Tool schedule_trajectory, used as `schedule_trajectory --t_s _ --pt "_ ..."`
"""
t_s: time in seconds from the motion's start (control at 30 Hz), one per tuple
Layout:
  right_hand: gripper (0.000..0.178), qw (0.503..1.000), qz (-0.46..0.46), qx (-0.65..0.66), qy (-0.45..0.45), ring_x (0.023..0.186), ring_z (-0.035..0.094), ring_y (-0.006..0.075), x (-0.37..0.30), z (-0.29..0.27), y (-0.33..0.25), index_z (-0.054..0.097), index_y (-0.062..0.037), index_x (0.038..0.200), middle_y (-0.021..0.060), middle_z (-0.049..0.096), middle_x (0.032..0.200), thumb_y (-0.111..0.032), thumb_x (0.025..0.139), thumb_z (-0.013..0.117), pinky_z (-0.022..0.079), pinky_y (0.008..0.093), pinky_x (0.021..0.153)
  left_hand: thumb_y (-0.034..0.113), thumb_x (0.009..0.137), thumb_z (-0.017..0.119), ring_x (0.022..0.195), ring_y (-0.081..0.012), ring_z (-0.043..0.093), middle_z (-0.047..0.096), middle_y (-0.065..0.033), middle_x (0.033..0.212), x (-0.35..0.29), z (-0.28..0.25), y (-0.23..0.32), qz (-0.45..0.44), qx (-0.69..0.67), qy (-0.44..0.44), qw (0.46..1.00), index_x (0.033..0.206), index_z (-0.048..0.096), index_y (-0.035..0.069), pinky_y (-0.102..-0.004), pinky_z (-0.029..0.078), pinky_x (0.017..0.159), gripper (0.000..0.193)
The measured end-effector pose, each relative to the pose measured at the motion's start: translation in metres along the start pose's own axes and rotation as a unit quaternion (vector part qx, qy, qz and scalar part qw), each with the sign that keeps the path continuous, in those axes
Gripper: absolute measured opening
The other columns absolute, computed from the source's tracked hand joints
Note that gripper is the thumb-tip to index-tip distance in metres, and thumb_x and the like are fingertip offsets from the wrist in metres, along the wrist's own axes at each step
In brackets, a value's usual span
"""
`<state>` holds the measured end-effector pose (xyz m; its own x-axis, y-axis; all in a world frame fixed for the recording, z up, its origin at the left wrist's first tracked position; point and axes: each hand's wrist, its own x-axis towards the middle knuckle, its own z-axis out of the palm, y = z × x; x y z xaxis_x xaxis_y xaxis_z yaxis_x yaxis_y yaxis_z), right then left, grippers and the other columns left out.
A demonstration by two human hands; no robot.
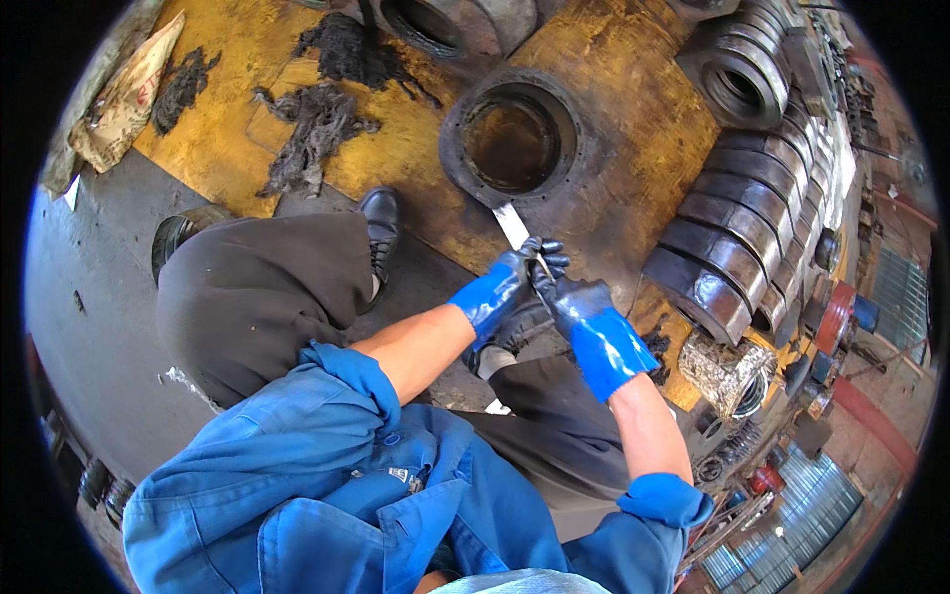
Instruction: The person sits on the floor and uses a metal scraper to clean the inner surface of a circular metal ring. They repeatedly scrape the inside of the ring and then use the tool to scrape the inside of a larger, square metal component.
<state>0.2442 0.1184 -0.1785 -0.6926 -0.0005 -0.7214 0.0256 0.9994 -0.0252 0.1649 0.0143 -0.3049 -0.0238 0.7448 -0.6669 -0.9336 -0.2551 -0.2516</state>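
My left hand [508,280], in a blue rubber glove with dark, dirty fingers, is closed around the near part of a flat, bright metal strip [512,227]. Close against it, my right hand [581,309] wears a matching glove and has its fingers closed at the strip's near end. The strip points away from me, and its far tip reaches the near edge of a thick dark metal ring [454,148]. I cannot tell whether tip and ring touch. A wide round opening goes down through the ring, with brownish grime inside. My fingers hide the strip's near end.
Several dark, shiny metal rings [727,213] are stacked in rows at the right. Blackened rags [315,134] lie on the oily yellow-brown board [633,94]. A stained sack [127,99] is at the far left. A crumpled foil-like roll [720,371] lies beside the right-hand row.
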Motion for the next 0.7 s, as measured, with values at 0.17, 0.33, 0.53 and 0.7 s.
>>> schedule_trajectory --t_s 0.17,0.33,0.53,0.7 --pt "0.036 0.999 -0.033 -0.021 -0.003 0.076 0.068 0.033 0.004 -0.016 -0.006 0.054 -0.0183 0.13 0.0143 0.07 0.091 -0.035 0.102 0.038 0.052 0.0487 0.061 0.039 0.102 0.046 0.075 -0.0278 0.061 0.063 -0.0157 0.092 -0.01 0.002 -0.01 -0.007 -0.029 -0.031 0.999 0.11 0.058 -0.001 -0.0426 0.053 0.064 0.042" --pt "0.046 0.992 0.053 0.088 -0.074 0.097 0.066 0.0341 0.073 -0.056 -0.038 0.061 -0.0163 0.12 0.0155 0.069 0.107 -0.043 0.104 0.029 0.053 0.0448 0.075 0.041 0.101 0.045 0.084 -0.0299 0.065 0.067 -0.021 0.107 0.011 -0.027 0.061 0.074 0.011 -0.052 0.996 0.116 0.06 -0.001 -0.0399 0.056 0.071 0.047" --pt "0.048 0.992 -0.003 0.114 0.049 0.11 0.062 0.0323 0.113 -0.058 -0.043 0.057 -0.0181 0.13 0.0126 0.064 0.123 -0.045 0.102 0.028 0.05 0.0434 0.089 0.034 0.101 0.048 0.073 -0.0268 0.063 0.067 -0.0197 0.096 -0.016 0.009 0.127 0.048 -0.012 -0.115 0.992 0.109 0.06 -0.002 -0.0376 0.055 0.065 0.039" --pt "0.037 0.943 0.028 0.212 0.256 0.105 0.065 0.0329 0.082 -0.005 -0.063 0.059 -0.0173 0.126 0.0141 0.065 0.119 -0.035 0.102 0.038 0.052 0.042 0.084 0.041 0.104 0.033 0.098 -0.0337 0.063 0.067 -0.0169 0.113 -0.042 0.017 0.109 0.017 0.257 -0.011 0.966 0.12 0.059 0.002 -0.0505 0.051 0.089 0.049"
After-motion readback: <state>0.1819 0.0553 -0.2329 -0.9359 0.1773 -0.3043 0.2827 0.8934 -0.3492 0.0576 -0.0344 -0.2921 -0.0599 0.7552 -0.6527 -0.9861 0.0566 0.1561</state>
